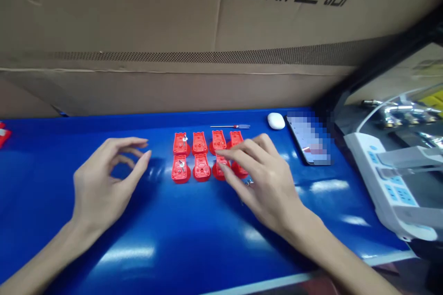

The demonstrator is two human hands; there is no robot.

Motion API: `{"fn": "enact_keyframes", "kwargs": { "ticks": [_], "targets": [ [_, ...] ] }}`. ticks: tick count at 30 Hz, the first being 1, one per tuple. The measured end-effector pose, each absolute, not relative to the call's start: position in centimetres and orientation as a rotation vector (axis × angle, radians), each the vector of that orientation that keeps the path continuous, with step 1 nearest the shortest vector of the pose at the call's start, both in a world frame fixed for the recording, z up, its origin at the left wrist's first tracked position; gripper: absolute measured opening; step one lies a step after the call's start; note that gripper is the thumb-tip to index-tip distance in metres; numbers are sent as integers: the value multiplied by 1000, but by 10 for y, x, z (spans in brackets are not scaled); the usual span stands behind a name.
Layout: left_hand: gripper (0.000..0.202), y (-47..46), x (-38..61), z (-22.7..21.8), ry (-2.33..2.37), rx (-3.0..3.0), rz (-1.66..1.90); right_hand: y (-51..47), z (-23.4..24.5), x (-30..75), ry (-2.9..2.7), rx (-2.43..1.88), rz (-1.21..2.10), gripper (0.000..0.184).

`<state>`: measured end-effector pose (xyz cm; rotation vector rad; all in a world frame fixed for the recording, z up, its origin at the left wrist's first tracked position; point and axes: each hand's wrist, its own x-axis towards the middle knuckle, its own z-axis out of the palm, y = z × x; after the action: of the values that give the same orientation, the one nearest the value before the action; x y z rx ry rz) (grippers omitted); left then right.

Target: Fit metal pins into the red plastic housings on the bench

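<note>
Several red plastic parts (200, 156) lie in two rows on a glossy blue table (173, 239). My right hand (263, 179) reaches over the right end of the rows, fingers stretched, its fingertips on a red part (220, 169) in the near row. My left hand (107, 179) hovers to the left of the parts, fingers loosely curved and apart, holding nothing. Two of the left-hand parts carry a small shiny metal piece (184, 138).
A thin screwdriver (231, 126) lies behind the parts. A white earbud case (276, 120) and a phone (309, 140) sit at the right. A white power strip (387, 179) lies beyond the table's right edge. A big cardboard box (207, 32) walls the back.
</note>
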<state>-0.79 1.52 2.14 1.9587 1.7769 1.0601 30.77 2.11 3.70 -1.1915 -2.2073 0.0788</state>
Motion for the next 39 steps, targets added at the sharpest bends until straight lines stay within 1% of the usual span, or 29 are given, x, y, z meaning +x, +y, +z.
{"fn": "enact_keyframes", "kwargs": {
  "ticks": [2, 3, 4, 7, 9, 12, 20, 24, 28, 30, 33, 35, 37, 39],
  "targets": [
    [21, -2, 0, 23, 1936, 2231, 1137, 31, 40, 305, -2282, -1159, 142, 27],
    [25, -10, 5, 22, 1876, 2413, 1168, 35, 41, 302, -2326, -1160, 153, 29],
    [33, -17, 11, 22, 1811, 2582, 1155, 39, 42, 299, -2368, -1172, 149, 31],
    [45, -30, 32, 18, 1462, 2967, 884, 47, 38, 289, -2495, -1196, 98, 36],
    [49, -30, 47, 15, 1282, 3058, 727, 49, 33, 284, -2553, -1195, 72, 40],
    [56, -23, 62, 9, 1224, 3069, 537, 51, 26, 280, -2583, -1187, 51, 43],
    [70, -32, 46, -9, 1184, 3017, 488, 44, 17, 277, -2590, -1168, -40, 40],
    [67, -49, 38, -7, 1125, 2960, 585, 35, 15, 279, -2564, -1156, -74, 37],
    [73, -64, 34, 1, 1090, 2871, 702, 24, 14, 282, -2522, -1156, -96, 28],
    [71, -72, 31, 3, 1084, 2862, 717, 19, 14, 282, -2502, -1160, -99, 24],
    [64, -85, 24, 1, 1097, 2862, 732, 7, 15, 283, -2464, -1157, -63, 19],
    [63, -92, 19, -2, 1132, 2871, 677, -4, 14, 285, -2423, -1140, -7, 16],
    [61, -96, 14, -4, 1143, 2924, 708, -17, 11, 287, -2394, -1129, 49, 14],
    [59, -97, 12, -7, 1168, 2943, 635, -31, 7, 292, -2382, -1138, 75, 15]
  ]
}}
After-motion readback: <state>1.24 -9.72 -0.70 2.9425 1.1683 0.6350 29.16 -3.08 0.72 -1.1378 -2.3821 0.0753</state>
